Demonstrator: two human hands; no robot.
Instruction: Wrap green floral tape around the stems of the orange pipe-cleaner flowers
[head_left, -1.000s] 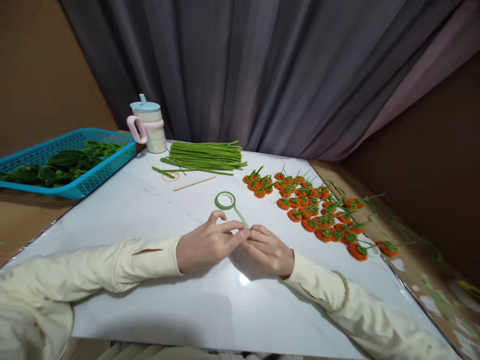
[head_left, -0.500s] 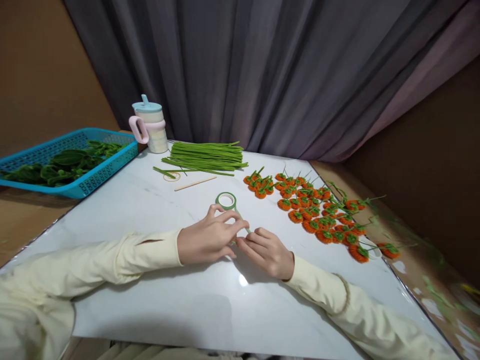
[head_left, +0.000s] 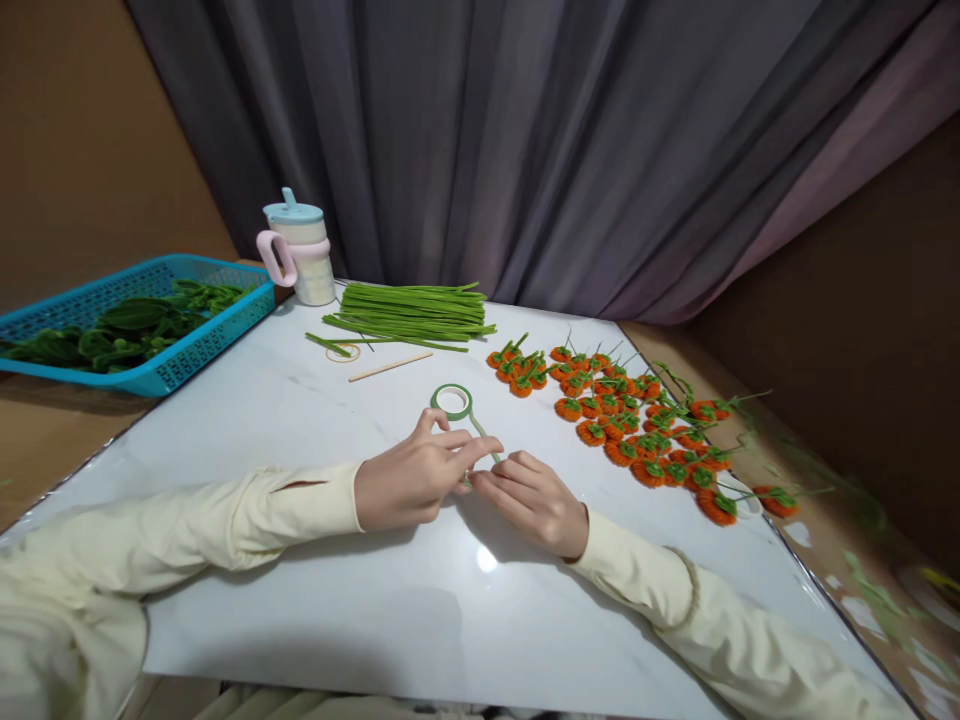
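A roll of green floral tape (head_left: 451,388) lies flat on the white table, and a narrow strip runs from it down to my hands. My left hand (head_left: 420,475) is closed in a pinch, its index finger stretched across the strip. My right hand (head_left: 532,502) is closed too, with the strip passing in at its fingertips. The fingertips of both hands meet around something small and pale that the fingers mostly cover. To their right lie several small orange fuzzy pumpkins (head_left: 622,453) with green tops and thin stems.
Green pipe cleaners (head_left: 412,312) lie bundled at the back, near a thin wooden stick (head_left: 390,367) and a rubber band (head_left: 343,353). A tumbler with a pink handle (head_left: 311,275) stands behind left. A blue basket (head_left: 176,368) of green leaves sits left. Scraps litter the right side.
My left fingers have closed in toward my right fingertips, from a more spread position. The right hand and the tape roll have hardly moved.
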